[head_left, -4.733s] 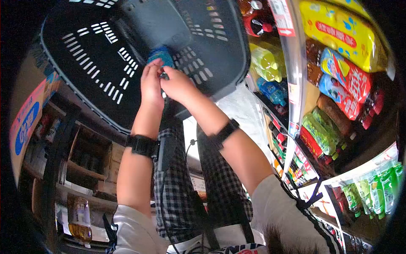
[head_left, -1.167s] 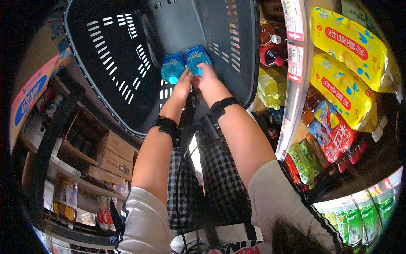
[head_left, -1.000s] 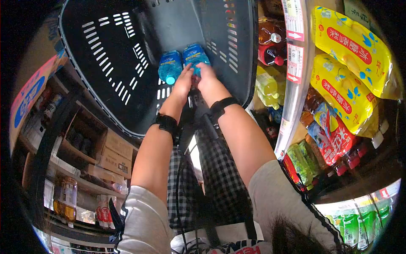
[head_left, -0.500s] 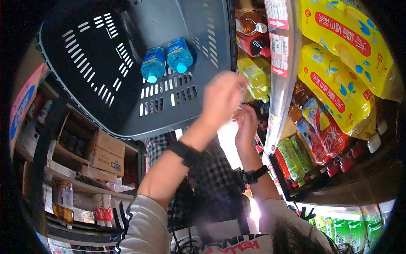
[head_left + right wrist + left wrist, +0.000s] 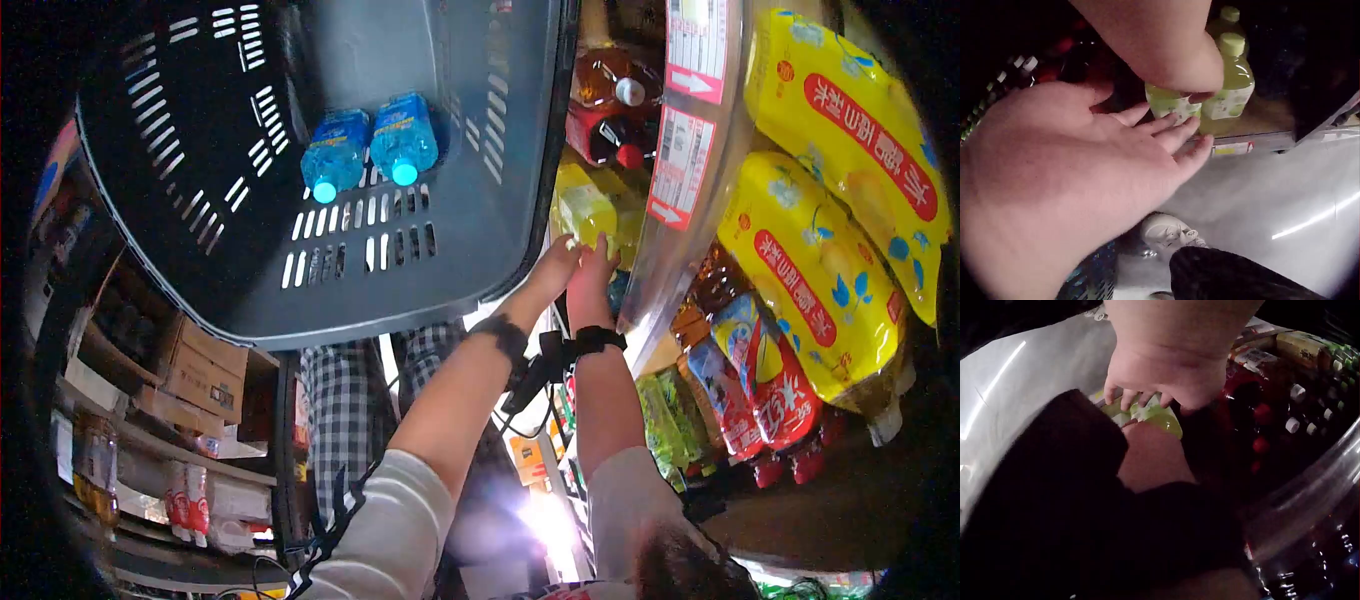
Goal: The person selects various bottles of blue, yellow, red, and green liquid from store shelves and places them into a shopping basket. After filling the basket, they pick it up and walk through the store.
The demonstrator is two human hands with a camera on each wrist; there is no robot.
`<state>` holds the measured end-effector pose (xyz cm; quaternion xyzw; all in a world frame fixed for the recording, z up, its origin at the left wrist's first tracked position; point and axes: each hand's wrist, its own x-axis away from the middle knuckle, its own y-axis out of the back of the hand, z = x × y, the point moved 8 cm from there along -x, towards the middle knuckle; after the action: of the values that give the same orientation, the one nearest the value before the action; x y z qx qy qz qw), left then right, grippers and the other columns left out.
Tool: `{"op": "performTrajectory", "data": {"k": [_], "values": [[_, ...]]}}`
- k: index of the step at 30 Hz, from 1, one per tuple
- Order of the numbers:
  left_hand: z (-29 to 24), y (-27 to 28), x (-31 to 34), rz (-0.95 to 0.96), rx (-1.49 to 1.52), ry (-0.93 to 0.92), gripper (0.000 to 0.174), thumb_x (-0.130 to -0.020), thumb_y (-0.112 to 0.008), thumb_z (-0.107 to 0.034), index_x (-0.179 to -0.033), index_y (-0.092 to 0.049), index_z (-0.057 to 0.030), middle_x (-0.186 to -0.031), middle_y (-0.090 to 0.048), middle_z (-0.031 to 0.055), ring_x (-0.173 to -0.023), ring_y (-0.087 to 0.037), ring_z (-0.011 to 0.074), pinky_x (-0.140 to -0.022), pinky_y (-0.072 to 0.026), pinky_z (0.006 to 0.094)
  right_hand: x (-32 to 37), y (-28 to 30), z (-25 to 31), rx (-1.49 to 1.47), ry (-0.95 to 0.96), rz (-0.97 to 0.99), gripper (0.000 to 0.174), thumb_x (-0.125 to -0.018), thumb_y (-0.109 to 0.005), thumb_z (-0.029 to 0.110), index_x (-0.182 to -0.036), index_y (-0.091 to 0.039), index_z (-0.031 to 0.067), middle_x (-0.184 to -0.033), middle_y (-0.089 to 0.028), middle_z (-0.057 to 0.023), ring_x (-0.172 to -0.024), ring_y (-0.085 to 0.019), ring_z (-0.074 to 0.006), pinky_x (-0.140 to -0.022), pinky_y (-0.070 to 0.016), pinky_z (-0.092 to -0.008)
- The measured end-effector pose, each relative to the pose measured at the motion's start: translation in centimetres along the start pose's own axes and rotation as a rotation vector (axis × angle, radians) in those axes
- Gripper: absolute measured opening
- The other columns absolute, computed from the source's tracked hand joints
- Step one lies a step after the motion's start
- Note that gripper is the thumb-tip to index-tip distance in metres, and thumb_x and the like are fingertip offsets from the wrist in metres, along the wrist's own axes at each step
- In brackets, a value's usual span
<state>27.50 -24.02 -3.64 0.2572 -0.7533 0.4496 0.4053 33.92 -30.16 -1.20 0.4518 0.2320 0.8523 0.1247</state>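
Touching, as it seems, the label of a yellow-green drink bottle (image 5: 586, 208), your left hand (image 5: 556, 270) is loosely spread, its fingers nearly straight. Your right hand (image 5: 591, 280) comes over the bottle's top, probably because the neck is easiest to reach there; its fingertips are hidden, so you cannot tell whether it grips. The bottle stands near the shelf lip (image 5: 1260, 142), with a second yellow-green bottle (image 5: 1234, 84) just beside it, tightening that side. The price rail (image 5: 684, 165) likely limits lifting; open floor before the lip gives room outward. Watch the shopping basket (image 5: 390, 333), its rim close beside your left forearm; inside, two blue drink bottles (image 5: 404, 138) rest side by side, caps towards you.
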Motion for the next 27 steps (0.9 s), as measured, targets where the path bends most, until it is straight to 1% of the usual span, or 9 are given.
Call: {"op": "performTrajectory", "data": {"k": [2, 10, 13, 15, 16, 19, 23, 26, 27], "values": [[0.2, 0.3, -0.2, 0.074, -0.021, 0.051, 0.042, -0.086, -0.039, -0.023, -0.122, -0.034, -0.0022, -0.106, -0.052, 0.0143, -0.102, -0.047, 0.0222, -0.089, -0.0337, 0.0282, -1.1, -0.2, -0.3, -0.011, 0.063, -0.088, 0.068, -0.075, -0.06, 0.025, -0.127, -0.018, 0.0176, -0.1, -0.044, -0.0133, -0.087, -0.045, -0.0222, -0.074, -0.0404, -0.037], [3.1, 3.0, 0.0, 0.074, 0.051, -0.028, 0.068, -0.082, -0.041, -0.043, -0.134, -0.013, -0.0086, -0.137, -0.015, 0.0136, -0.127, -0.012, 0.0229, -0.102, -0.0119, 0.0333, -1.5, -0.6, -0.6, 0.387, 0.389, -0.103, 0.044, -0.071, -0.062, 0.022, -0.103, -0.039, 0.0021, -0.09, -0.05, -0.0127, -0.07, -0.05, -0.0201, -0.054, -0.0429, -0.0301], [2.1, 2.9, 1.5, 0.106, 0.153, 0.035, 0.073, -0.083, -0.04, -0.045, -0.135, -0.003, -0.01, -0.139, -0.01, 0.0118, -0.128, -0.007, 0.0219, -0.103, -0.0088, 0.0331, 0.3, 0.0, -1.3, 0.244, 0.192, -0.038, 0.04, -0.071, -0.061, 0.022, -0.1, -0.042, 0.0026, -0.083, -0.049, -0.0106, -0.065, -0.05, -0.0196, -0.05, -0.0427, -0.0303], [1.0, 2.9, 2.9, 0.057, 0.052, 0.129, 0.071, -0.085, -0.038, -0.044, -0.135, -0.001, -0.0104, -0.139, -0.009, 0.0109, -0.129, -0.007, 0.0211, -0.103, -0.0082, 0.0324, 1.1, 1.2, -1.8, 0.083, -0.025, 0.099, 0.042, -0.07, -0.061, 0.021, -0.103, -0.042, 0.0038, -0.081, -0.048, -0.0102, -0.061, -0.049, -0.0192, -0.048, -0.0419, -0.0302], [0.8, 2.8, 3.3, 0.062, 0.064, 0.094, 0.068, -0.086, -0.037, -0.043, -0.135, -0.002, -0.0107, -0.139, -0.012, 0.0109, -0.128, -0.01, 0.0213, -0.102, -0.0104, 0.0325, 3.7, 0.6, -1.5, -0.025, -0.084, 0.211, 0.016, -0.074, -0.057, 0.022, -0.083, -0.047, 0.0115, -0.073, -0.047, 0.0016, -0.055, -0.042, -0.0077, -0.045, -0.0314, -0.0244], [-0.2, 2.8, 6.3, 0.121, 0.209, 0.058, 0.059, -0.089, -0.033, -0.039, -0.135, -0.008, -0.0116, -0.136, -0.021, 0.0106, -0.125, -0.02, 0.0221, -0.101, -0.0184, 0.0328, 9.3, 3.1, 0.8, 0.357, 0.143, 0.35, 0.016, -0.075, -0.058, 0.022, -0.082, -0.046, 0.0131, -0.072, -0.046, 0.0032, -0.06, -0.042, -0.0057, -0.05, -0.0332, -0.0235], [-3.9, 1.4, 14.4, 0.31, 0.553, 0.222, 0.052, -0.088, -0.034, -0.041, -0.13, -0.023, -0.013, -0.125, -0.039, 0.0081, -0.113, -0.041, 0.021, -0.093, -0.0342, 0.0335, 20.5, 4.0, 5.5, 0.196, -0.061, 0.261, 0.018, -0.077, -0.057, 0.018, -0.086, -0.041, 0.0124, -0.067, -0.043, 0.0036, -0.055, -0.041, -0.0043, -0.047, -0.0329, -0.0219], [-6.1, 0.6, 20.2, 0.337, 0.577, 0.571, 0.056, -0.084, -0.038, -0.049, -0.127, -0.031, -0.0136, -0.122, -0.042, 0.0082, -0.106, -0.044, 0.0224, -0.091, -0.0358, 0.0387, 24.4, 5.5, 9.3, 0.424, 0.188, 0.211, 0.023, -0.074, -0.056, 0.002, -0.086, -0.038, 0.0085, -0.056, -0.041, 0.0014, -0.036, -0.03, -0.0035, -0.032, -0.0193, -0.0197], [-7.9, -0.1, 21.7, 0.419, 0.631, 0.593, 0.055, -0.085, -0.037, -0.048, -0.127, -0.03, -0.0136, -0.122, -0.042, 0.008, -0.107, -0.044, 0.0237, -0.091, -0.0357, 0.0395, 24.2, 7.4, 9.4, 0.549, 0.324, 0.235, 0.026, -0.072, -0.058, -0.001, -0.087, -0.039, 0.0076, -0.064, -0.046, -0.0001, -0.045, -0.039, -0.0042, -0.038, -0.0279, -0.0188]]}}
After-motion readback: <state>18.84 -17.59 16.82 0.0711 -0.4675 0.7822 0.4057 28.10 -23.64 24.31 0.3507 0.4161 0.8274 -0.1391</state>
